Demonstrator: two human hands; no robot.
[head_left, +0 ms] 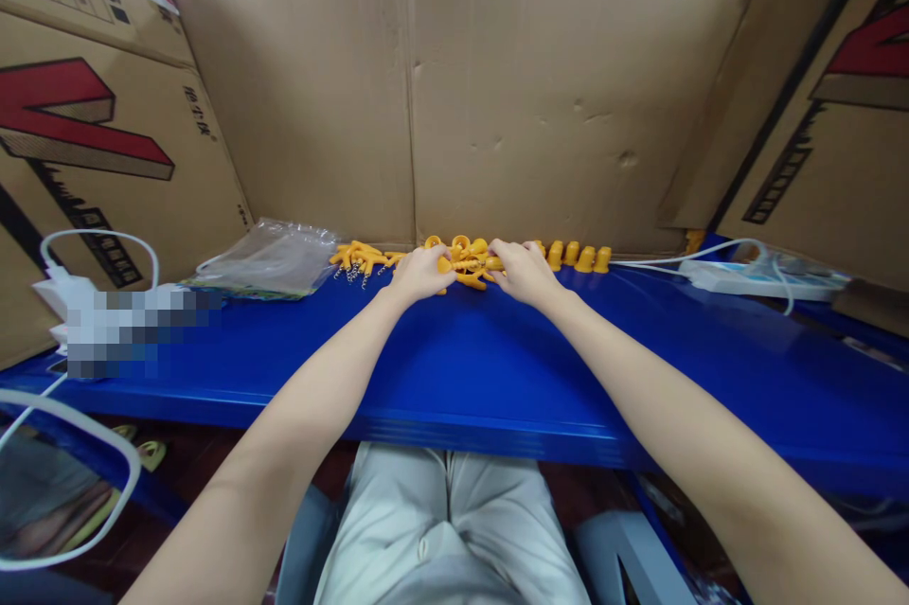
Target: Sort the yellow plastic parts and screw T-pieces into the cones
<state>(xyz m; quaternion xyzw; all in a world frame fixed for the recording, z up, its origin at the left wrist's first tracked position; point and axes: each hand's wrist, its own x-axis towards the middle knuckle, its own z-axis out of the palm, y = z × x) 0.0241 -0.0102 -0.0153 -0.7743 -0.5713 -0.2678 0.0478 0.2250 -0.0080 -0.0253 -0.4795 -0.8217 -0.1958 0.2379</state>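
Both my hands reach to the back of the blue table, among small yellow plastic pieces. My left hand [421,274] is closed, its fingertips at a yellow piece that they partly hide. The fingers of my right hand [526,273] pinch another yellow plastic piece [492,262]. Between and behind the hands lies a cluster of yellow cup-shaped pieces [461,246]. Left of my left hand are branched yellow pieces [357,257] with metal spirals sticking out. Several yellow caps [585,258] stand in a row beyond my right hand.
Cardboard panels [554,103] wall off the back and sides of the blue table [490,368]. Clear plastic bags [274,255] lie at the left, near a white charger with a cable [71,288]. A white power strip [759,280] with cords rests at the right.
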